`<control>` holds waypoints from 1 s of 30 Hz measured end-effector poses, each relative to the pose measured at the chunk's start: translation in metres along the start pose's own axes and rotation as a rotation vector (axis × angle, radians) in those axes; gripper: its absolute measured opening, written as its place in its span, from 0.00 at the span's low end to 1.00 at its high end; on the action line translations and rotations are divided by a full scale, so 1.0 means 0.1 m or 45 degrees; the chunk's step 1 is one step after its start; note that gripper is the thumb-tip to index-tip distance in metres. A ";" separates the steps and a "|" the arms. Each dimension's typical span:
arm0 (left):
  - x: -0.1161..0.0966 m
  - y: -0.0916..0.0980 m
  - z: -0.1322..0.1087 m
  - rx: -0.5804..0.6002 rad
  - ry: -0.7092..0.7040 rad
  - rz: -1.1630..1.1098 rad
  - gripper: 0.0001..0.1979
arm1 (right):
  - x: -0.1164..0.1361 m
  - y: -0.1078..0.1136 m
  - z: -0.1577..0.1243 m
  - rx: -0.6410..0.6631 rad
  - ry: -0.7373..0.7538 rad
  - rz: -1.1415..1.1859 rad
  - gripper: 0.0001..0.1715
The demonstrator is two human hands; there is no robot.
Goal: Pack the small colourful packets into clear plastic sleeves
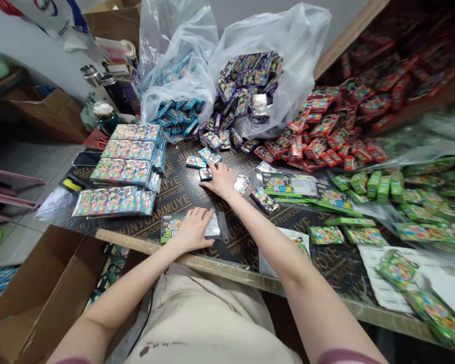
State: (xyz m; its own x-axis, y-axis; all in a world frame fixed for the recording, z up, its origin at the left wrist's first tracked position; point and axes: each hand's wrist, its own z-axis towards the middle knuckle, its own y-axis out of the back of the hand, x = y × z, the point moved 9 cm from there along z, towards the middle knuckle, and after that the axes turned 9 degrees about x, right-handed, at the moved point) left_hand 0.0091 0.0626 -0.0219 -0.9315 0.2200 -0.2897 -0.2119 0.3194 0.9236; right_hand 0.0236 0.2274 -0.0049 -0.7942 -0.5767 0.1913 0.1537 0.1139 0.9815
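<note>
My left hand [192, 230] lies with fingers spread on a flat clear bag with a green printed header [170, 226], near the table's front edge. Farther forward, my right hand [222, 181] has its thumb and index finger around a small blue box [205, 175] on the table. Two or three more light blue boxes [195, 162] lie just beyond its fingertips. To the right of that hand are a loose small box [241, 184] and a purple one [265, 200]. Another green-headed bag [288, 185] lies farther right.
Stacks of filled packs [125, 167] stand at the left. Behind are plastic bags of blue boxes [178, 115] and purple boxes [246, 76]. Red boxes [326, 131] heap at the right, green boxes [384, 184] nearer. An open carton [41, 288] stands below the table's left.
</note>
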 end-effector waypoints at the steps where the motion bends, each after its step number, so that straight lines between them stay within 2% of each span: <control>1: 0.01 0.00 -0.01 -0.006 -0.011 -0.029 0.44 | 0.06 -0.05 0.02 0.053 0.067 -0.046 0.32; 3: 0.06 0.02 -0.02 -0.042 -0.034 -0.134 0.44 | 0.11 -0.14 -0.01 0.145 0.178 -0.101 0.19; 4: 0.10 0.06 -0.02 -0.085 -0.029 -0.229 0.45 | 0.10 -0.15 -0.05 0.169 0.202 -0.094 0.16; 6: 0.28 0.18 0.00 -0.244 0.055 -0.535 0.42 | 0.01 -0.09 -0.16 0.144 0.186 0.066 0.15; 8: 0.54 0.28 0.00 -0.461 0.224 -0.996 0.39 | -0.10 0.01 -0.34 0.056 0.113 0.493 0.18; 10: 0.72 0.23 0.02 -0.571 0.366 -1.533 0.35 | -0.20 0.04 -0.58 0.014 0.016 1.081 0.22; 12: 0.70 0.14 0.10 -0.505 0.402 -1.966 0.30 | -0.19 -0.04 -0.84 0.100 -0.068 1.529 0.26; 13: 0.65 0.11 0.14 -0.446 0.392 -2.099 0.26 | -0.17 -0.07 -0.97 0.148 -0.093 1.622 0.26; 14: 0.60 0.10 0.16 -0.396 0.377 -2.175 0.23 | -0.16 -0.05 -1.08 0.164 -0.089 1.622 0.27; 16: 0.51 0.09 0.17 -0.346 0.375 -2.219 0.20 | -0.17 0.12 -1.27 0.071 -0.001 1.450 0.31; 19: 0.38 0.04 0.16 -0.245 0.388 -2.179 0.20 | -0.12 0.41 -1.47 -0.084 0.259 1.077 0.52; 20: 0.33 0.02 0.16 -0.186 0.375 -2.136 0.20 | -0.08 0.45 -1.51 -0.088 0.338 0.975 0.54; 22: 0.25 0.03 0.15 -0.088 0.299 -1.958 0.22 | -0.06 0.49 -1.58 -0.106 0.420 0.834 0.50; 24: 0.22 0.14 0.11 -0.095 0.154 -1.567 0.26 | -0.14 0.51 -1.62 -0.193 0.393 0.774 0.43; 26: 0.18 0.26 0.03 -0.146 0.009 -0.986 0.37 | -0.28 0.49 -1.67 -0.276 0.312 0.719 0.43; 28: 0.14 0.24 -0.04 -0.124 -0.066 -0.446 0.52 | -0.37 0.41 -1.72 -0.281 0.272 0.640 0.46; 30: 0.15 0.13 -0.08 -0.057 -0.072 -0.151 0.57 | -0.39 0.32 -1.76 -0.235 0.285 0.568 0.48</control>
State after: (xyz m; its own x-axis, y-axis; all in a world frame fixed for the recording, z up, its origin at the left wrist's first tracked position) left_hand -0.0103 0.0624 -0.0121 -0.8813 0.2348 -0.4100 -0.3337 0.3050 0.8920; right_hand 0.1624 0.1113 0.0191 -0.4863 -0.6656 0.5662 0.5651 0.2547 0.7847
